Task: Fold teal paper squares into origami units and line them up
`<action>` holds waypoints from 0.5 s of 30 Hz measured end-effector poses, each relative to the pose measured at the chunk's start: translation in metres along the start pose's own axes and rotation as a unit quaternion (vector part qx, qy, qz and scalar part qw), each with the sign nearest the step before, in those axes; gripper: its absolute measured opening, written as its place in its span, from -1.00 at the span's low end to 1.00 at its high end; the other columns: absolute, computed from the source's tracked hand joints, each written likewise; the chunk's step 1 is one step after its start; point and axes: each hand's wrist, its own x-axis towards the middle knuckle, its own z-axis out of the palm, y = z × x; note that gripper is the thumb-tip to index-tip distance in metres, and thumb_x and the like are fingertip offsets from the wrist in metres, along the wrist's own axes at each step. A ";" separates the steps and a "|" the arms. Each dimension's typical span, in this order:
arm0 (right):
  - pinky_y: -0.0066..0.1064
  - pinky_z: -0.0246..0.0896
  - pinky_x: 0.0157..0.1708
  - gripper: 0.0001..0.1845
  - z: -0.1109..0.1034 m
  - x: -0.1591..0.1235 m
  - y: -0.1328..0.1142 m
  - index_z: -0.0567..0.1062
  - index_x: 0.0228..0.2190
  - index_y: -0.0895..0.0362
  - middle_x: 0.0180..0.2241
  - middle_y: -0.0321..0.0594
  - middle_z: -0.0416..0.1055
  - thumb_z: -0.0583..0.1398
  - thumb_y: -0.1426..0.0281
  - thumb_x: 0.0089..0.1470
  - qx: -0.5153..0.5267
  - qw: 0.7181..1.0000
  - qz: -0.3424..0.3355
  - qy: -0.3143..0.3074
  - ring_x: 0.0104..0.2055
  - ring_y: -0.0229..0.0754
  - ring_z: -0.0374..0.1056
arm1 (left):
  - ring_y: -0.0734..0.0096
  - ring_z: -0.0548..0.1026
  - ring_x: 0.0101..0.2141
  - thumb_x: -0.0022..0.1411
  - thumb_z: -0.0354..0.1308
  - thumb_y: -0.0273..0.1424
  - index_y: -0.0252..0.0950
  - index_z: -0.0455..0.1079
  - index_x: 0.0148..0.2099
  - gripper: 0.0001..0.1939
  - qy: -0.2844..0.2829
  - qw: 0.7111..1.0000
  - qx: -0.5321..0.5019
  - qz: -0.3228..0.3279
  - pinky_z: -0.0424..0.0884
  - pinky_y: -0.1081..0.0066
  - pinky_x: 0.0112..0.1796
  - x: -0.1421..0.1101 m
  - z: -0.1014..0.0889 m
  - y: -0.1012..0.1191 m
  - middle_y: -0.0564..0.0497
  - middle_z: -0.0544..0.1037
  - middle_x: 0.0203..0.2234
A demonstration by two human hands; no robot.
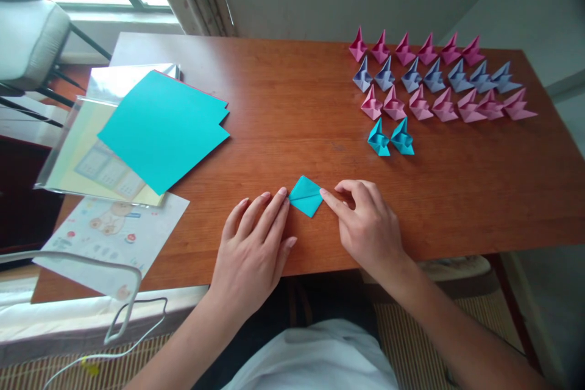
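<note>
A small folded piece of turquoise paper point(307, 202) lies on the table in front of me, diamond-shaped, with a fold line running across its middle. My left hand point(256, 237) rests flat on the wood with its fingers stretched out, the index fingertip at the paper's left corner. At the opposite corner, the index finger of my right hand point(368, 219) presses down, while its other fingers bend loosely above the table. Neither hand grips the paper. Beyond my right hand stand two turquoise folded paper figures point(390, 138), each with a pointed tip.
Behind them stand rows of pink figures point(445, 105), lavender figures point(434, 77) and magenta figures point(427, 49). Turquoise sheets point(164, 131) lie over clear plastic packaging point(68, 158) at the left, above a printed sheet point(109, 237). A white cable point(137, 283) hangs by the table's front left edge.
</note>
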 end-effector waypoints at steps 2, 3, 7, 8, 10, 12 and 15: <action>-0.19 0.39 -0.10 -0.50 0.000 0.000 0.000 0.55 0.08 0.01 -0.05 -0.04 0.45 0.10 0.65 0.23 0.004 1.000 0.000 0.000 0.03 0.01 0.28 | -0.01 0.28 0.31 0.44 0.05 -0.31 -0.35 0.09 0.45 -0.38 -0.002 1.000 0.000 -0.001 0.12 -0.01 0.30 -0.001 0.000 -0.001 -0.08 0.26 0.38; -0.19 0.39 -0.10 -0.50 0.000 0.000 0.000 0.55 0.08 0.02 -0.05 -0.04 0.45 0.10 0.65 0.23 0.007 1.000 0.000 0.000 0.02 0.01 0.28 | -0.01 0.27 0.32 0.44 0.05 -0.30 -0.35 0.09 0.45 -0.38 -0.004 1.000 -0.003 -0.002 0.12 -0.01 0.31 -0.002 0.000 -0.001 -0.09 0.26 0.38; -0.20 0.40 -0.12 -0.52 -0.001 0.002 0.001 0.57 0.05 0.03 -0.08 -0.05 0.46 0.11 0.65 0.23 0.020 1.000 0.000 0.007 0.00 0.00 0.29 | 0.03 0.26 0.33 0.43 0.06 -0.30 -0.40 0.07 0.45 -0.36 0.007 0.999 -0.028 -0.018 0.14 0.03 0.32 -0.003 0.002 -0.003 -0.19 0.26 0.38; -0.20 0.40 -0.13 -0.53 -0.001 0.002 0.001 0.58 0.05 0.03 -0.09 -0.06 0.46 0.11 0.64 0.23 0.023 1.000 -0.001 0.010 -0.01 0.00 0.30 | 0.04 0.26 0.33 0.42 0.07 -0.31 -0.41 0.07 0.45 -0.36 0.015 0.999 -0.033 -0.024 0.15 0.04 0.32 -0.004 0.002 -0.003 -0.20 0.28 0.37; -0.21 0.40 -0.14 -0.54 -0.002 0.003 0.001 0.58 0.04 0.03 -0.10 -0.06 0.46 0.12 0.63 0.24 0.024 1.000 -0.002 0.013 -0.01 0.00 0.30 | 0.04 0.26 0.33 0.41 0.09 -0.33 -0.38 0.06 0.45 -0.34 0.029 0.998 -0.039 -0.029 0.18 0.03 0.31 -0.005 0.003 -0.003 -0.21 0.30 0.36; -0.20 0.39 -0.14 -0.56 -0.002 0.003 0.001 0.59 0.03 0.02 -0.10 -0.06 0.47 0.11 0.61 0.26 0.025 1.000 -0.001 0.011 -0.02 0.00 0.30 | 0.00 0.25 0.33 0.39 0.11 -0.31 -0.34 0.05 0.46 -0.32 0.028 0.998 -0.039 -0.029 0.19 0.00 0.31 -0.005 0.003 -0.002 -0.22 0.30 0.36; -0.19 0.39 -0.14 -0.57 -0.002 0.004 0.001 0.59 0.03 0.02 -0.10 -0.05 0.47 0.10 0.60 0.27 0.031 0.999 0.001 0.006 -0.02 0.00 0.30 | -0.11 0.24 0.33 0.38 0.14 -0.25 -0.30 0.11 0.45 -0.32 0.012 0.999 -0.023 -0.027 0.20 -0.06 0.29 -0.004 0.002 0.001 -0.25 0.26 0.38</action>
